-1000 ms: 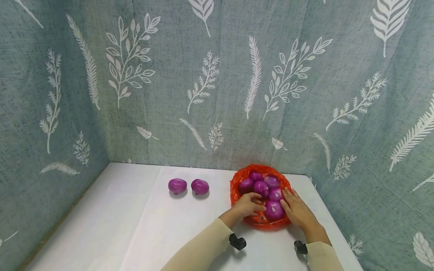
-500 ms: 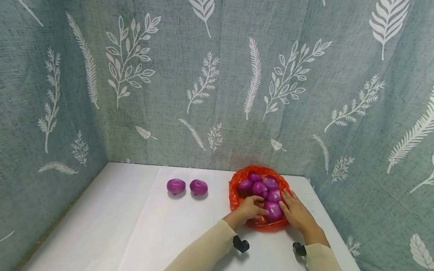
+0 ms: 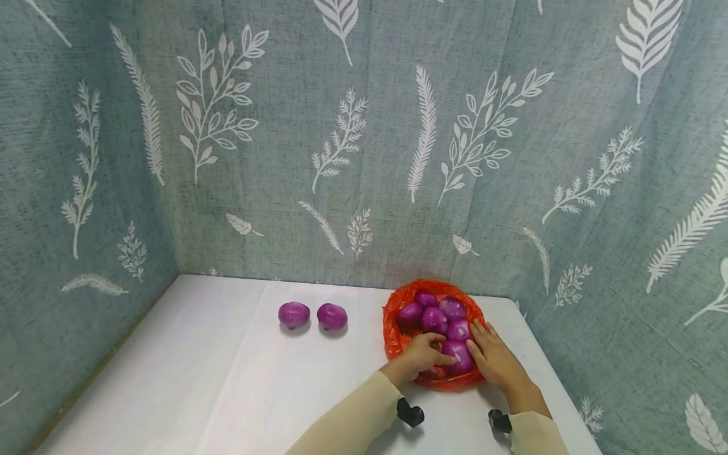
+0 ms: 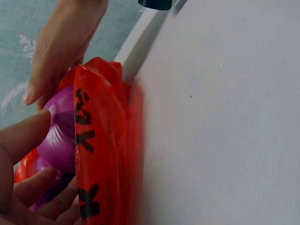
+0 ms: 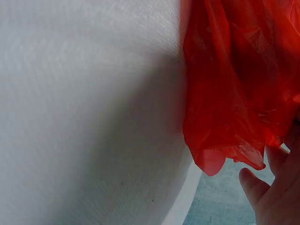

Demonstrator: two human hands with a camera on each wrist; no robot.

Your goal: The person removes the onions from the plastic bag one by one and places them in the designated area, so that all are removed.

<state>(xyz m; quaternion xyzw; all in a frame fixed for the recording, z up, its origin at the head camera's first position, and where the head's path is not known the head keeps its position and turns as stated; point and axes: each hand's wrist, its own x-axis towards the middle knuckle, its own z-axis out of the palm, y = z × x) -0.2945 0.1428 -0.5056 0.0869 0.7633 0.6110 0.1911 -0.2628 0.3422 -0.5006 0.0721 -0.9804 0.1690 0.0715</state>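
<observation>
A red plastic bag lies open near the table's right back corner with several purple onions in it. My left hand reaches in from the near side, its thumb and fingers curled round the nearest onion. In the left wrist view those fingers touch this onion behind the bag's rim. My right hand lies with straight fingers against the onion's right side. The right wrist view shows only bag plastic and my fingers.
Two more purple onions sit side by side on the white table, left of the bag. Leaf-patterned cloth walls close in the table at the back and both sides. The bag lies near the right table edge.
My left hand has slid further into the bag and closed its fingers over the nearest onion. My right hand has stayed against the onion's right side.
</observation>
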